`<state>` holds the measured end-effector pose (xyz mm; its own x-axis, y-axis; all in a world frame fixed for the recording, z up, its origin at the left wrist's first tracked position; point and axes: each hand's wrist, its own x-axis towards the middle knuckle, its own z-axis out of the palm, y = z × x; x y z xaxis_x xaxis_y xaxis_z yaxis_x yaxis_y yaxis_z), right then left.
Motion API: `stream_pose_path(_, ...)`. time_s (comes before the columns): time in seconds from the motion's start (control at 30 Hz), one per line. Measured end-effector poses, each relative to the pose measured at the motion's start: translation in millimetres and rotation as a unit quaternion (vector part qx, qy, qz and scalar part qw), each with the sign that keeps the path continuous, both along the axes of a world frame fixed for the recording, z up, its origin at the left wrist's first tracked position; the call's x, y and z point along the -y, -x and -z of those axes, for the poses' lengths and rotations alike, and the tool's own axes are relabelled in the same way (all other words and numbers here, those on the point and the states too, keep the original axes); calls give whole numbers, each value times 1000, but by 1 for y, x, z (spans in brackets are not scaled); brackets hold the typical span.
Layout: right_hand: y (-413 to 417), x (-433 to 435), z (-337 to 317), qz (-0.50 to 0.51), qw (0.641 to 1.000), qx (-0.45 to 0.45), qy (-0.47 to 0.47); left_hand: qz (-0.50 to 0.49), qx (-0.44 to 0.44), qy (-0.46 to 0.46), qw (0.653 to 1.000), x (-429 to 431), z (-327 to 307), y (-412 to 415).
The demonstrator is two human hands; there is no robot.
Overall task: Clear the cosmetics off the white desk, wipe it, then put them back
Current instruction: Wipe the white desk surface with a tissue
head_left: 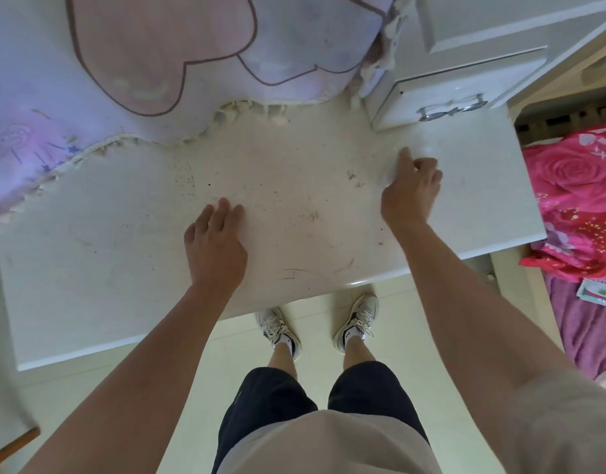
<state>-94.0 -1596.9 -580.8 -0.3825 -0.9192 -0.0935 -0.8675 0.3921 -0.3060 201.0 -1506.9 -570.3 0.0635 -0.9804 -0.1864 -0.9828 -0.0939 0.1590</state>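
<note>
Right under the lens, a beige shirt (329, 439) and dark shorts (267, 398), then white sneakers (279, 331) planted on the pale floor (414, 319) at bottom centre. The white desk (106, 268) fills the middle of the frame, its near edge just above the toes. Left hand (216, 248) is down flat on the desk at centre, fingers straight and close together, palm on the surface. Over to centre right, the right hand (411, 189) is on the desk too: index finger (405, 159) stretched out with its tip on the surface, the other fingers curled under. There's a pale blur beside that hand, and I can't tell whether it is pinching anything. Brown specks (312, 216) and smudges dot the desk between the two hands. Upper left, a lilac fringed cloth (89, 80) drapes onto the desk. Upper right, a white drawer box (441, 94) with a shiny handle (452, 109) sits on the desk's far corner. At the right edge, a pink rose blanket (575, 200).
</note>
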Motion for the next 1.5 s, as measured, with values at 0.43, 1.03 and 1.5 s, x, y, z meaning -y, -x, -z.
stream_pose_path(0.43, -75, 16, -17, -146, 980, 116, 68, 36, 0, 12, 999, 7, -3, -15)
stream_pose_path(1.03, -88, 39, -14, -224, 961, 161, 30, 35, -13, 25, 999, 8, 0, -19)
stream_pose_path(1.5, -155, 27, -9, -321, 929, 185, -5, 44, -11, -52, 998, 9, -11, -19)
